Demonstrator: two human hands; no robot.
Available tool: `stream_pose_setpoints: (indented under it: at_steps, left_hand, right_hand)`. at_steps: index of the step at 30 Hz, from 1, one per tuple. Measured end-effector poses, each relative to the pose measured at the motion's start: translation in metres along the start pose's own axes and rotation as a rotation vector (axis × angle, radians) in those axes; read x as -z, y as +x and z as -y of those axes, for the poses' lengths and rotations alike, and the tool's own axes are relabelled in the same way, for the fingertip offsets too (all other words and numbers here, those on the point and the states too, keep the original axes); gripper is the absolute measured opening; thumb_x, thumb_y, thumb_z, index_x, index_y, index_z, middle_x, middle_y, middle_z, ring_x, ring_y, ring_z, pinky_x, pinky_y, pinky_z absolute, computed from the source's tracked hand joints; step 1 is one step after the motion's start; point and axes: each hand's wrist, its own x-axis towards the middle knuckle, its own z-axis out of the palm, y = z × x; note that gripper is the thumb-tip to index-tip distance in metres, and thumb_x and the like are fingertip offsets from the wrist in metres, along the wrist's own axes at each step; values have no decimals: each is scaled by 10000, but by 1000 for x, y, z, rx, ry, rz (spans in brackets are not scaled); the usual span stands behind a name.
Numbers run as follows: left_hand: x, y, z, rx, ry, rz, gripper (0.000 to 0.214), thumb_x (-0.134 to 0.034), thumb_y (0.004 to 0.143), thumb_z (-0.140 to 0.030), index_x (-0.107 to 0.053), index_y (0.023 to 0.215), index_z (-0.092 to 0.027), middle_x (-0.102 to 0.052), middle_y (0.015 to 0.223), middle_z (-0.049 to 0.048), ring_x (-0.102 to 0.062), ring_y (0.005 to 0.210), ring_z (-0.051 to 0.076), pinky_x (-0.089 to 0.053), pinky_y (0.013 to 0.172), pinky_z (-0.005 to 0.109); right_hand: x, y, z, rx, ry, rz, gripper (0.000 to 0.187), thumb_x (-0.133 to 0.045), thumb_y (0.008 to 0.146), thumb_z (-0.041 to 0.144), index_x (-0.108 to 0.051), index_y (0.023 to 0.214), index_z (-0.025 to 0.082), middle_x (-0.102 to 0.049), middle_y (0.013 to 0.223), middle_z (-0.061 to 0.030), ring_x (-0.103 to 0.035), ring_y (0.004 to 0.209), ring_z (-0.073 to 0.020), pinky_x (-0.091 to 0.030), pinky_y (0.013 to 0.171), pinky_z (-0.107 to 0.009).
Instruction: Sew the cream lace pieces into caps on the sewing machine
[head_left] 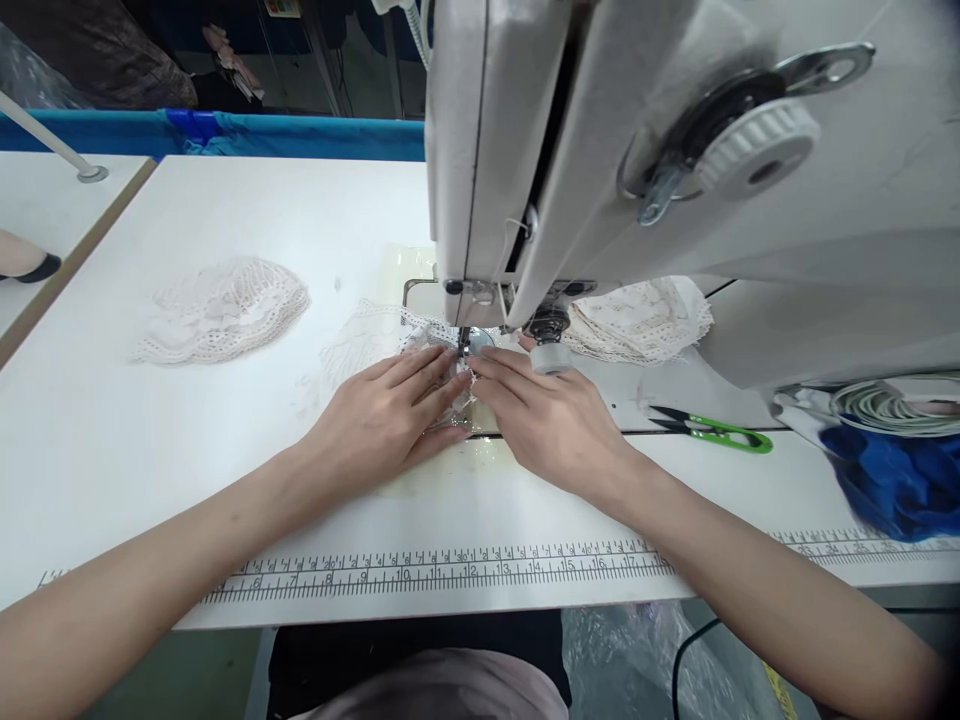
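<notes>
My left hand [394,405] lies flat on a piece of white lace [367,335], its fingers stretched toward the presser foot [464,342] of the sewing machine [487,150]. Just right of the foot, my right hand [551,420] rests with fingers extended, the tips close to the needle area. The lace runs under the foot, and part of it is hidden beneath my fingers. Behind my right hand sits a stack of cream lace pieces [645,320], partly covered by the machine. Another pile of lace [225,310] lies on the table to the left.
Green-handled thread snips [712,430] lie right of my right hand. Blue cloth [885,480] and a coil of pale cord [900,405] are at the right edge. A printed ruler [435,572] runs along the table's front. Another person's hand [229,60] shows beyond the blue cloth-covered edge.
</notes>
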Motion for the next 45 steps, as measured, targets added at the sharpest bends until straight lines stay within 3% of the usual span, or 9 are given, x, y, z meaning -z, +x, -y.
stream_pose_setpoints:
  at_steps: [7, 22, 27, 31, 36, 41, 45]
  left_hand:
    - [-2, 0, -3, 37, -10, -11, 474, -471, 977, -446, -616, 1267, -101, -630, 1289, 156, -568, 1250, 289, -524, 1017, 430]
    - [2, 0, -4, 31, -28, -34, 411, -525, 959, -382, -622, 1252, -111, -641, 1274, 151, -584, 1231, 296, -546, 996, 463]
    - [9, -5, 0, -73, 36, -122, 215, -563, 933, -229, -676, 1095, -145, -732, 1108, 73, -694, 1041, 212, -630, 789, 329]
    - [9, -5, 0, -139, 87, -169, 149, -564, 912, -126, -674, 1012, -129, -752, 1020, 61, -713, 962, 199, -622, 693, 295]
    - [8, -3, 0, -33, -4, -172, 143, -527, 939, -146, -657, 998, -157, -750, 987, 49, -713, 889, 167, -592, 668, 267]
    - [10, -1, -4, 85, -95, -163, 153, -510, 958, -195, -660, 951, -167, -741, 935, 37, -701, 807, 150, -559, 653, 261]
    - [16, 4, -4, 252, -227, -75, 244, -556, 939, -373, -641, 1052, -175, -706, 1038, 55, -677, 860, 169, -544, 665, 277]
  right_hand:
    - [-1, 1, 3, -26, -36, 64, 297, -396, 909, 36, -651, 1038, 117, -691, 1209, -97, -634, 1112, -188, -345, 1146, -404]
    - [-3, 1, 2, -6, -25, 19, 306, -398, 904, 32, -648, 1058, 118, -706, 1155, -110, -636, 1072, -202, -420, 1055, -411]
    - [-3, 2, 0, 11, -34, -42, 278, -414, 918, 32, -656, 1015, 131, -738, 1049, -68, -654, 975, -179, -412, 1021, -364]
    - [-2, 5, 1, -7, 16, -85, 254, -430, 928, 52, -646, 1013, 156, -747, 961, -24, -654, 884, -158, -431, 908, -316]
    - [-1, 9, 4, -40, 91, -32, 259, -466, 867, 64, -637, 1033, 165, -734, 918, -16, -633, 849, -176, -414, 747, -316]
    - [-3, 12, 3, -88, 25, -80, 242, -474, 940, 121, -689, 852, 191, -725, 756, 8, -602, 711, -156, -378, 655, -302]
    - [-7, 12, 0, -188, 161, -105, 248, -496, 979, 219, -730, 898, 217, -728, 743, 10, -606, 685, -141, -383, 622, -275]
